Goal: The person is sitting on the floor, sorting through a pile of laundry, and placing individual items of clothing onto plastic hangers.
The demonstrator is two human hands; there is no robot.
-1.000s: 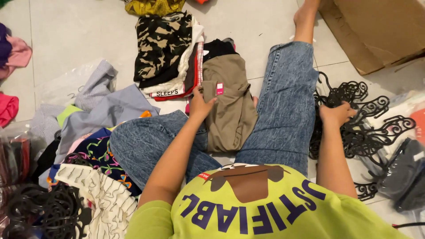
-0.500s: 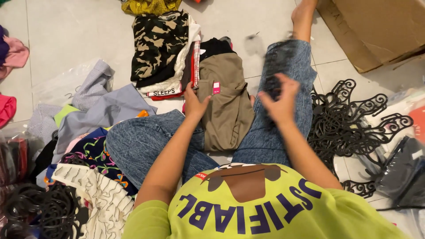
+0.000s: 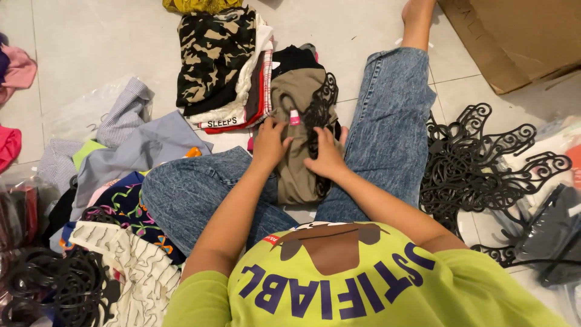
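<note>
Head view: L hand [image 3: 268, 144] pressed flat, ungripped, on folded olive-brown garment [image 3: 296, 175] lying on floor betw. denim-clad legs [image 3: 387, 127]; R hand [image 3: 327, 158] pinning black ornate hanger [image 3: 318, 115] onto it, fingers loosely on, not clenched. Cloth prob. soft, light, floppy, best taken at folded edges; hanger stiff, thin scrollwork likely snaggy. Tight room: folded stack [image 3: 230, 66] touching at left, hanger pile [image 3: 484, 157] right, bare tile [image 3: 339, 27] ahead.

Both arms extended forward; left hand [image 3: 268, 144] and right hand [image 3: 327, 158] palm-down, fingers spread.
</note>
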